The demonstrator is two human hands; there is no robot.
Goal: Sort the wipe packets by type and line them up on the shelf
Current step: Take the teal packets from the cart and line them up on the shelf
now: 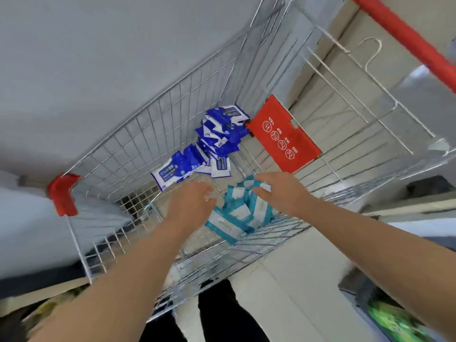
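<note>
Both my arms reach down into a wire shopping cart [138, 144]. Several teal-and-white wipe packets [237, 213] lie in a heap at the near side of the cart floor. My left hand [192, 201] is at the heap's left edge with fingers curled toward it. My right hand [278, 191] is over the heap's top right, its fingers on a teal packet. Whether either hand grips a packet is blurred. Several dark blue-and-white wipe packets [217, 137] lie in a row farther in, untouched.
The cart has a red child-seat flap [283, 134] with warning icons, a red corner bumper [61, 193] and a red handle bar [407, 38]. A grey wall or shelf side rises on the left. Pale floor tiles show below. My dark trouser legs are at the bottom.
</note>
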